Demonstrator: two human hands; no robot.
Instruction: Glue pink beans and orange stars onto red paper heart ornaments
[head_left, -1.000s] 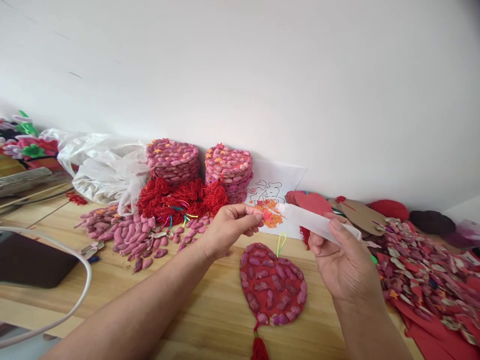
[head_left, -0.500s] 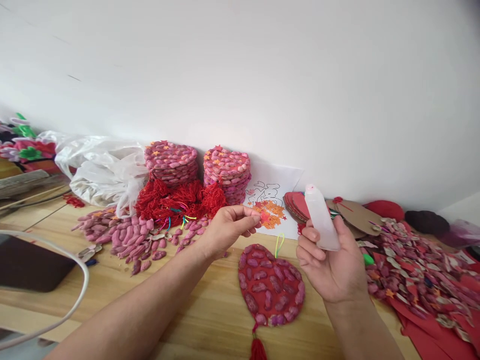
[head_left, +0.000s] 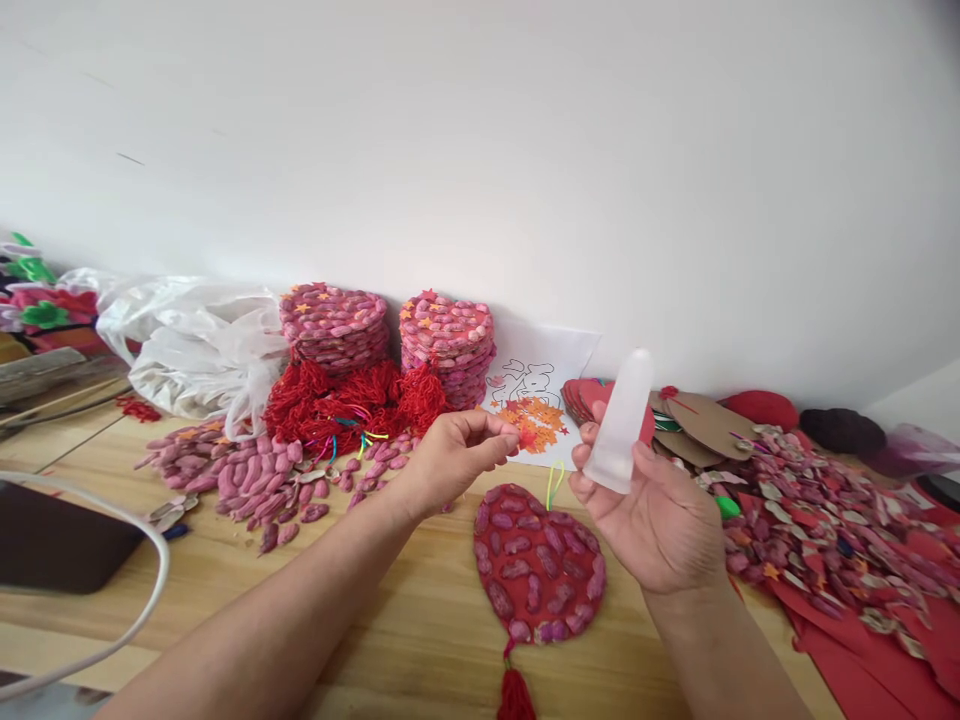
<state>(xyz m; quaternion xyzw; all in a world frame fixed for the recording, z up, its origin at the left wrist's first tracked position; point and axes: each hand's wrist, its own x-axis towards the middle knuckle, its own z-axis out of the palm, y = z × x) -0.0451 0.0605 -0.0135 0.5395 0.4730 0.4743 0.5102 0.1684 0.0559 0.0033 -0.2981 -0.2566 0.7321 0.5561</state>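
Note:
My left hand is closed in a pinch on a small red star at its fingertips. My right hand grips a translucent white squeeze bottle, tilted with its narrow end up. Between and below my hands, a red heart-shaped hanging lies on the wooden table, covered with purple-pink peanuts. It has a yellow-green loop on top and a red tassel at its tip. Just beyond my left fingertips, orange and red stars are heaped on a white sheet with an outlined character.
Two stacks of peanut-covered hearts stand against the wall, with red tassels before them. Loose peanuts and a plastic bag lie left. Cardboard pieces and a mixed pile sit right, a dark device front left.
The bottle has turned in my right hand, its top swinging from leaning left to leaning right. My left hand keeps its pinch. The whole view has shifted slightly.

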